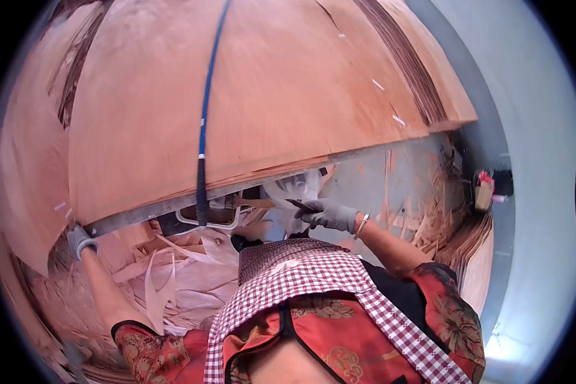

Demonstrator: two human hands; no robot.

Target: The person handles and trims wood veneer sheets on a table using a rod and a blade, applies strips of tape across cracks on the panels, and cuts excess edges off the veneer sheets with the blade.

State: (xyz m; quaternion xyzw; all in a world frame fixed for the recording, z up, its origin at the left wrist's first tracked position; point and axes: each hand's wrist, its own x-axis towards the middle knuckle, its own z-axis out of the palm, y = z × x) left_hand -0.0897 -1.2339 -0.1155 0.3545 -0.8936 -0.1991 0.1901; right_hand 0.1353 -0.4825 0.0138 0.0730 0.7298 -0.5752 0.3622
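My left hand (81,240), in a grey glove, is at the near left corner of a stack of thin wood veneer sheets (147,128), with its fingers closed at the edge of a sheet; the fingertips are partly hidden. My right hand (335,216), also gloved, grips a dark, narrow knife (302,205) in front of the stack's near edge. The knife points left, apart from the veneer. Across the stack lies a long blue stick (209,83), its black handle (201,192) hanging over the near edge.
Torn veneer scraps (192,272) cover the floor at the lower left, and more strips (422,224) lie at the right. A bundle of sheets (470,249) stands by the right wall. Beneath the near edge is a white metal frame (227,225).
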